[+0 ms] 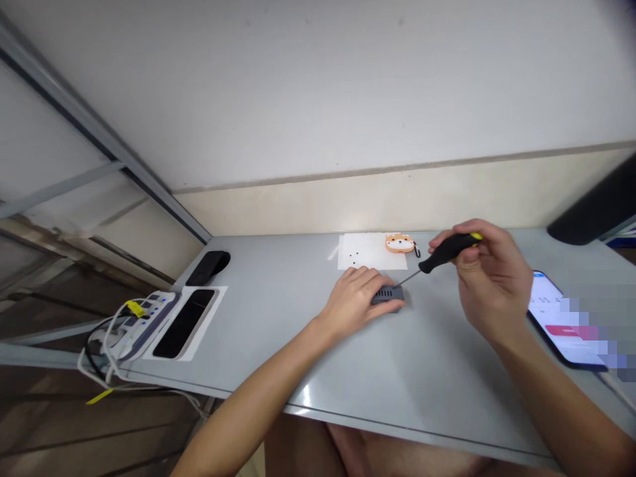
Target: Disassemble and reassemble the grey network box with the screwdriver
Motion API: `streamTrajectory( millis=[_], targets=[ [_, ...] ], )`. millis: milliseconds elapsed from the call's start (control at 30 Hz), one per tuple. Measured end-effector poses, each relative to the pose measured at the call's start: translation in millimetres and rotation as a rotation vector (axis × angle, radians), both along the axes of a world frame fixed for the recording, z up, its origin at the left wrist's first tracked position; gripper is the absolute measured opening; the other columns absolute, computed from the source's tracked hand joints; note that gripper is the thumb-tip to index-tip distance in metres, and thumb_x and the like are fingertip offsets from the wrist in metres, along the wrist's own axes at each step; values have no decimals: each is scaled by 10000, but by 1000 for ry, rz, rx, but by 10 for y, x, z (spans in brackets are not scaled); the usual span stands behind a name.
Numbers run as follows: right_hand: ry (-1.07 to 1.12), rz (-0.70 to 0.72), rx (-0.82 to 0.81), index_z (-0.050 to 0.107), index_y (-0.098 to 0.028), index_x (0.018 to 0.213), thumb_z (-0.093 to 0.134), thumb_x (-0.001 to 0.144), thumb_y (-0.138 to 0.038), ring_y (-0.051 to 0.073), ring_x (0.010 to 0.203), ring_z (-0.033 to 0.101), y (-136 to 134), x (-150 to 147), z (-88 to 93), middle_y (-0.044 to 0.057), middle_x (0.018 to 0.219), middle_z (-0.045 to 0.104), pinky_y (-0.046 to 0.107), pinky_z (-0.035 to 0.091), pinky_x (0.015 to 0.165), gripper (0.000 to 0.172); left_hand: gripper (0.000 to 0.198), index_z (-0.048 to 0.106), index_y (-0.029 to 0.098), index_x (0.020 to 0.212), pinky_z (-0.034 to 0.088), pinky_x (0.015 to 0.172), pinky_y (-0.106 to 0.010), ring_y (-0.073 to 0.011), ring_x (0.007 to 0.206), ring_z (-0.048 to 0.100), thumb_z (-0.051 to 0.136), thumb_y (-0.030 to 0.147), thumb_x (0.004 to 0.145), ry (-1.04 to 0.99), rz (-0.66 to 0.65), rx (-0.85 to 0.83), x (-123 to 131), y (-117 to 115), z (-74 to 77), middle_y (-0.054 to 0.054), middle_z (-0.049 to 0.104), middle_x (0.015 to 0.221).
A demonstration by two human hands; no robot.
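Observation:
My left hand [356, 297] is closed around a small dark grey box with a row of slots [390, 293], pressing it to the table. Between my right fingers is a screwdriver [444, 254] with a black handle and a yellow end. Its thin shaft slants down to the left, and the tip meets the top of the box near its right end. My right hand [491, 281] is held above the table. Behind the box, several tiny dark bits, perhaps screws, [354, 257] lie on white paper [370, 244].
An orange-and-white animal-face case [399, 244] rests on the paper. At right lies a lit phone [561, 324], with a black cylinder [591, 202] behind. At left are a dark phone [185, 323], a power strip with cables [149, 324] and a black object [205, 267]. A wall bounds the grey table [278, 291].

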State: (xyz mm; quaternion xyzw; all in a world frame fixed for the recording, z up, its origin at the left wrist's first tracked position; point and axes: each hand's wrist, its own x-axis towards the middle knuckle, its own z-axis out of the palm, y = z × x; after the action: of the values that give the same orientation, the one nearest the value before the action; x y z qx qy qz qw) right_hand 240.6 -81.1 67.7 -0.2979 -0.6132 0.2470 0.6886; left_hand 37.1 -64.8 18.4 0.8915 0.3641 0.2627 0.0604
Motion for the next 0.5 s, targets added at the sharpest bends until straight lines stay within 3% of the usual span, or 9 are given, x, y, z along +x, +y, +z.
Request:
streamTrajectory(
  millis=[500],
  targets=[
    [-5,-28,12,699,-296,1140,660,1009,-388,200,790,708,9,8,10,21,939,726,407,611,741,166,388,703,223,1135,494,851,-340,-199,921,671,602,582,1027,-3,-1,0,-7,-3,-3,-26,749,996]
  ],
)
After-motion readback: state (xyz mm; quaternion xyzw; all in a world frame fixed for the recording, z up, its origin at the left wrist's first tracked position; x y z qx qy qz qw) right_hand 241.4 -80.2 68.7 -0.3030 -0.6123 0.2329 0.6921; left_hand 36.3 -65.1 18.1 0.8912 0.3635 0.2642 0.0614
